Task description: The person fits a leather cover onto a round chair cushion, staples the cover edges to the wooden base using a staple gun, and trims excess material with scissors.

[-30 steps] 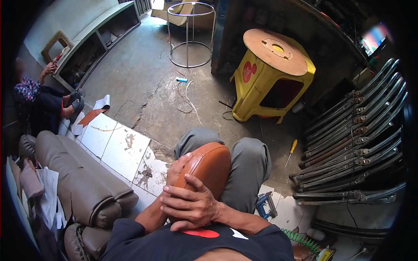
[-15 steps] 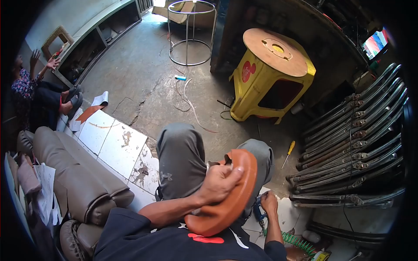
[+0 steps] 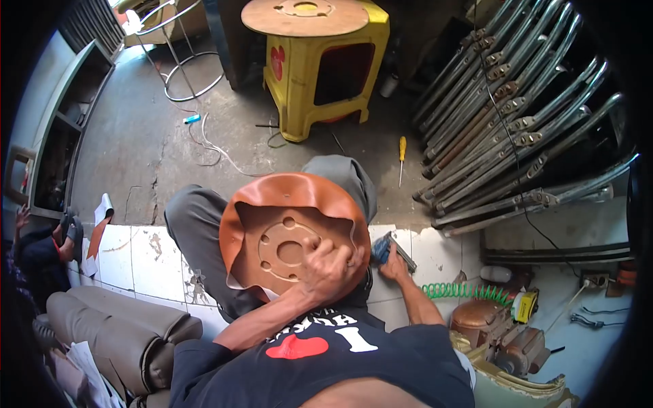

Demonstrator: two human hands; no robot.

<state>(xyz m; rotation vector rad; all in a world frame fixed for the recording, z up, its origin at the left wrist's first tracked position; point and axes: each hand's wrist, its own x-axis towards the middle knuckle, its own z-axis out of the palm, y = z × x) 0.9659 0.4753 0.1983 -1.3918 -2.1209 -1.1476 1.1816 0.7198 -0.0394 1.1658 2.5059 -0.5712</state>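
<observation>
A round seat pad [image 3: 289, 187] with an orange-brown cover lies underside up across my lap, showing a wooden disc [image 3: 258, 228] with a central hole and smaller holes. The cover's loose edge folds wavily over the disc's rim. My left hand [image 3: 330, 268] rests at the right part of the underside, fingers curled on the cover's edge. To the right of the pad, my right hand [image 3: 393, 264] is wrapped round a blue staple gun [image 3: 382, 250] held low over the white tiles.
A yellow stool [image 3: 292, 88] with a round board stands ahead. Stacked metal frames [image 3: 503, 115] fill the right, near a yellow screwdriver [image 3: 402, 156]. A green coiled hose [image 3: 466, 291] and a compressor [image 3: 483, 319] are lower right. Brown cushions [image 3: 122, 326] and a seated person [image 3: 41, 255] are left.
The pad has been turned underside up on the lap. My right hand has left it and taken hold of the staple gun. The view has swung to the right and down.
</observation>
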